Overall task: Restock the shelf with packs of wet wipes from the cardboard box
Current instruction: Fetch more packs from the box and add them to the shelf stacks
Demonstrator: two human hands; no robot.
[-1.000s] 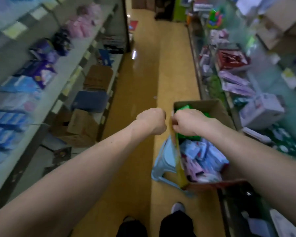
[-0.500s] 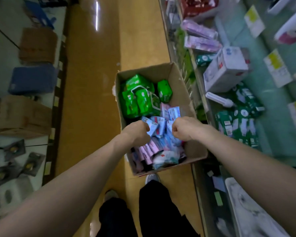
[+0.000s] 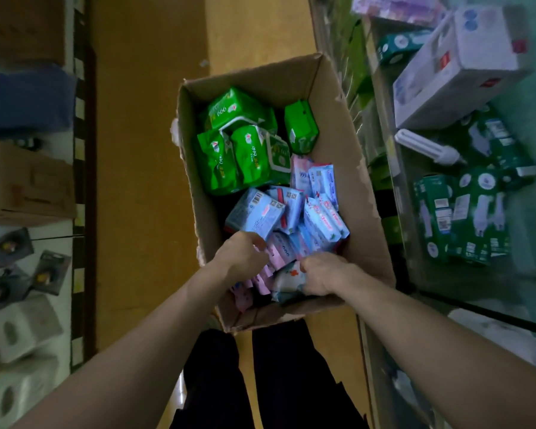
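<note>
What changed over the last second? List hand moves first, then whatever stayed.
Both hands left the rim of the brown cardboard box and dropped inside, toward its near end. The right hand now grips a white pack with a red mark; the left hand curls among small pink packs, grip unclear. The green packs and blue packs stayed put.

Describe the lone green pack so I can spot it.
Look in the open cardboard box at centre frame. Its far end holds green packs. The lone green pack sits by the right wall, a gap apart from the clustered others.
</note>
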